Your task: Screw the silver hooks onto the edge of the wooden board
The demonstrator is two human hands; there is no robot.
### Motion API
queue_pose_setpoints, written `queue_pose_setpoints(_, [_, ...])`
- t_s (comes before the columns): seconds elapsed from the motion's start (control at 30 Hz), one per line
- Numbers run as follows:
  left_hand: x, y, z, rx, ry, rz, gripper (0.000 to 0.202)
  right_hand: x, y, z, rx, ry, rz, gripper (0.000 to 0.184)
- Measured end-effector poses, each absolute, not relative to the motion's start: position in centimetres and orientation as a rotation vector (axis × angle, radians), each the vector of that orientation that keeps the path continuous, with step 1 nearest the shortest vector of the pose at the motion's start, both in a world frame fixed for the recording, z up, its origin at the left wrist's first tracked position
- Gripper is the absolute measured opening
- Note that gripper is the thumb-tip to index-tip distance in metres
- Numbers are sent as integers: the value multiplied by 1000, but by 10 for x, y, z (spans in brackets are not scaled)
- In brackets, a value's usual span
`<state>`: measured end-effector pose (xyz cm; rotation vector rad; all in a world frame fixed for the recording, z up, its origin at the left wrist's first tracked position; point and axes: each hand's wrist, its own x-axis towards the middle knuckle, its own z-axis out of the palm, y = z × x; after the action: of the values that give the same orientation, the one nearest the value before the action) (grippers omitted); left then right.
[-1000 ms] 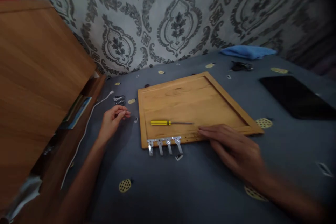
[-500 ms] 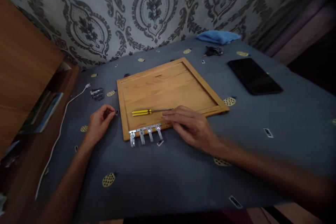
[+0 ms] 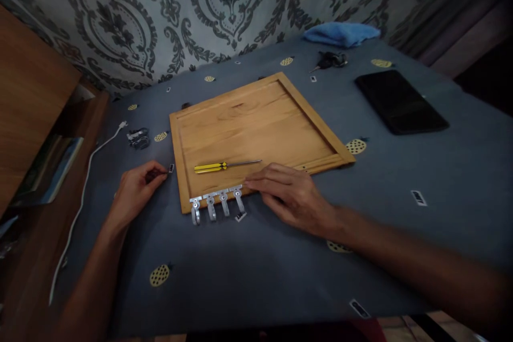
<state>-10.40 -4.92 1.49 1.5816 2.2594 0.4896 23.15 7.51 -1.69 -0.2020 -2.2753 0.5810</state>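
Note:
A framed wooden board (image 3: 240, 128) lies on the table. On its front left edge sits a row of several metal hooks (image 3: 211, 206). A screwdriver (image 3: 228, 165) with a yellow and black handle rests on the board, its shaft pointing right. My right hand (image 3: 288, 192) is over the board's front edge, fingers stretched out, their tips beside the rightmost hook. My left hand (image 3: 138, 187) is on the cloth left of the board, thumb and forefinger pinched together. Whatever is between them, if anything, is too small to make out.
A small pile of dark metal pieces (image 3: 138, 138) lies left of the board, near a white cable (image 3: 86, 181). Behind and to the right are keys (image 3: 329, 60), a blue cloth (image 3: 342, 35) and a black tablet or phone (image 3: 401, 101). A wooden cabinet (image 3: 32, 75) borders the left side.
The view has shifted slightly. My right hand has slid a little left along the board's edge, its fingertips now closer to the rightmost hook. My left hand keeps its pinch.

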Motion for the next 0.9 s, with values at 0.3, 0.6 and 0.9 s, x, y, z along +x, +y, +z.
queue_pose_setpoints(0.3, [-111, -50, 12, 1569, 2193, 565, 34, 235, 74, -16, -128, -2394, 500, 26])
queue_pose_setpoints(0.6, [-115, -51, 17, 1541, 2180, 571, 36, 236, 74, -15, -160, -2404, 468, 25])
queue_pose_setpoints(0.9, [-112, -46, 18, 1539, 2101, 539, 33, 238, 78, -16, -213, -2404, 473, 25])
